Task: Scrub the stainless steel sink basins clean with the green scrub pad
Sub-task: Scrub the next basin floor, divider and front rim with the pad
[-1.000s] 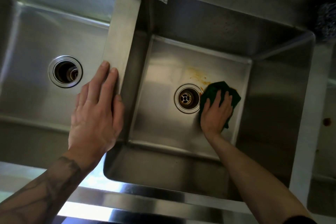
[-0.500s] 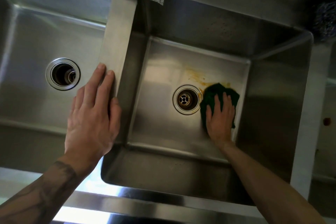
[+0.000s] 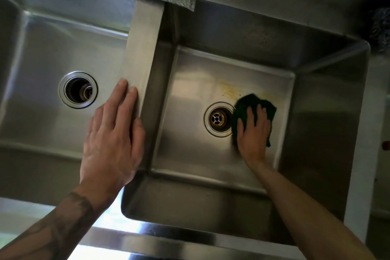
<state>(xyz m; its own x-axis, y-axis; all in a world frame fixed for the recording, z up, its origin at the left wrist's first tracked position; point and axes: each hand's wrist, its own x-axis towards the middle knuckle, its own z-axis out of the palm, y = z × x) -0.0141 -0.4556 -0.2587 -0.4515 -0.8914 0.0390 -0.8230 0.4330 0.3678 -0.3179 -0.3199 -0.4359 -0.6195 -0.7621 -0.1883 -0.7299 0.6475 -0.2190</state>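
Right hand (image 3: pixel 253 133), fingers flat, presses a green scrub pad (image 3: pixel 251 105) on the right basin (image 3: pixel 190 133) floor beside the drain (image 3: pixel 218 119), near what looks like yellowish residue (image 3: pixel 231 92). Left hand (image 3: pixel 111 133) rests flat on the divider (image 3: pixel 143 53).

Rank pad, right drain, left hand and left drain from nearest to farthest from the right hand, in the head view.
1. Pad: under the right hand.
2. Right drain: just left.
3. Left hand: on the divider.
4. Left drain: far left.
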